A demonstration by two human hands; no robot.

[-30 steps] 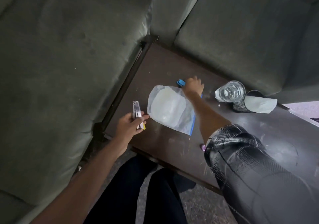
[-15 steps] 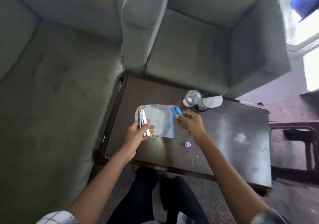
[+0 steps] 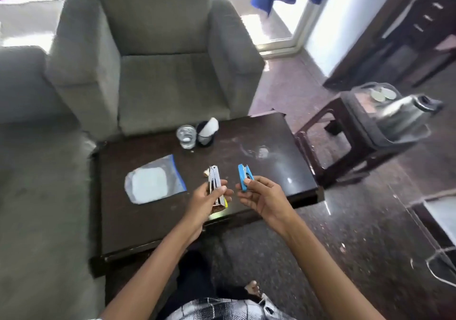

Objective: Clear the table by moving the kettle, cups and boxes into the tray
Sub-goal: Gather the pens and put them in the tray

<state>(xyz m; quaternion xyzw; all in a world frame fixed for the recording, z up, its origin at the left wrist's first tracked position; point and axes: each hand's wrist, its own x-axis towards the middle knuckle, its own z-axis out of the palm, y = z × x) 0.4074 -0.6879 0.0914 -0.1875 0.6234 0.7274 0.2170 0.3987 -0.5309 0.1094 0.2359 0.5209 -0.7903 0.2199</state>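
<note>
Both hands are up over the near edge of the table (image 3: 246, 144), each with something in it. The left hand (image 3: 206, 202) has its fingers curled round a silver stapler (image 3: 214, 181), gripping the lower half so the top pokes up and away. The right hand (image 3: 262, 197) pinches a blue tool (image 3: 245, 177) between thumb and fingertips, the rest of the fingers loosely bent beneath it. The two items are close together but apart, both clear of the tabletop. On the table, a clear bag (image 3: 155, 180) with a blue edge lies flat to the left of the hands. At the far edge, a glass (image 3: 186, 135) stands upright, and just beside it on the right is a dark cup (image 3: 206, 134) with something white sticking out. Off to the right, well apart from the table, the kettle (image 3: 404, 113) already sits in the tray (image 3: 355, 112), which rests on a dark stool (image 3: 320, 134). A grey armchair (image 3: 158, 72) stands behind the table.
</note>
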